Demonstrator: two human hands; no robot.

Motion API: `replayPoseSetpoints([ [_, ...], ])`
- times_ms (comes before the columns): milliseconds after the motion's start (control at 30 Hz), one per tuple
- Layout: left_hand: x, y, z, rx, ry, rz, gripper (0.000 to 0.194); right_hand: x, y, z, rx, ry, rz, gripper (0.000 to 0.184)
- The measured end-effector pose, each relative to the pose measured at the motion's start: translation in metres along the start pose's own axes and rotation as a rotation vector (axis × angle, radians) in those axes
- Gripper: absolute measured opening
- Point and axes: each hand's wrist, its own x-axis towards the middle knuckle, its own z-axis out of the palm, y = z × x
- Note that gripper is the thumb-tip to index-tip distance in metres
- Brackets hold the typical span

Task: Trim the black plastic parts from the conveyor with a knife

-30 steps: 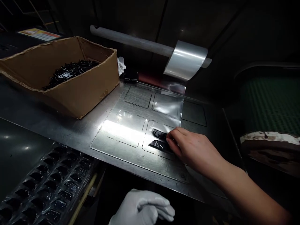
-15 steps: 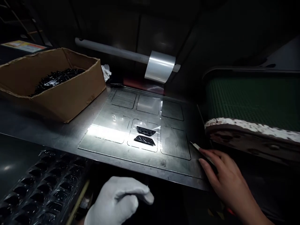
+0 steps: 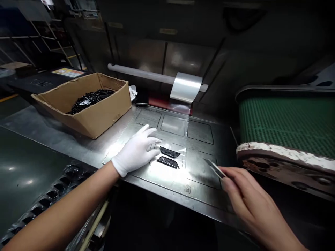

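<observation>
My left hand (image 3: 137,150), in a white glove, lies flat with fingers spread on the clear film over the metal plate (image 3: 167,174), just left of two small black plastic parts (image 3: 169,157). These two parts sit under the film in a marked rectangle. My bare right hand (image 3: 248,200) hovers at the plate's right edge and pinches a thin metal blade (image 3: 214,168) that points toward the parts. A roll of clear film (image 3: 186,87) hangs on a bar behind the plate, its strip running down over the plate.
A cardboard box (image 3: 89,104) with several black parts stands at the back left. A green conveyor belt (image 3: 285,122) with a worn front edge runs on the right. A clear blister tray (image 3: 52,198) lies at the lower left under my forearm.
My left hand rose from below the table edge and landed on the film beside the parts. My right hand picked up the blade from the plate's right edge and lifted it.
</observation>
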Motion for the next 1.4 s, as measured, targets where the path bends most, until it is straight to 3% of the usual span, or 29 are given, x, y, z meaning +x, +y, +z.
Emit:
replayPoseSetpoints([
  [67,0.006,-0.009,0.005,0.030,-0.080,0.013,0.028,0.026,-0.021,0.003,0.055,-0.100,-0.166,0.033],
  [167,0.007,-0.015,0.011,0.056,-0.110,0.078,0.027,0.064,-0.043,0.013,0.032,-0.232,-0.322,0.039],
  [367,0.007,-0.015,0.007,0.086,-0.120,0.117,0.015,0.113,-0.068,0.036,-0.132,-0.405,-0.404,0.042],
  [567,0.009,-0.013,0.004,0.080,-0.144,0.101,0.014,0.123,-0.070,0.037,-0.186,-0.446,-0.419,0.041],
  [800,0.007,-0.014,0.006,0.086,-0.140,0.093,0.021,0.099,-0.040,0.012,-0.257,-0.429,-0.438,0.044],
  [1133,0.004,-0.014,0.007,0.061,-0.130,0.092,0.027,0.029,0.011,-0.026,-0.390,-0.238,-0.346,0.039],
  [1267,0.002,0.003,0.003,0.043,-0.027,0.226,0.016,-0.001,0.025,-0.012,-0.397,-0.137,-0.189,0.038],
  [1400,0.002,0.028,0.009,0.268,-0.206,0.411,0.017,-0.017,0.032,0.021,-0.289,0.037,-0.078,0.043],
])
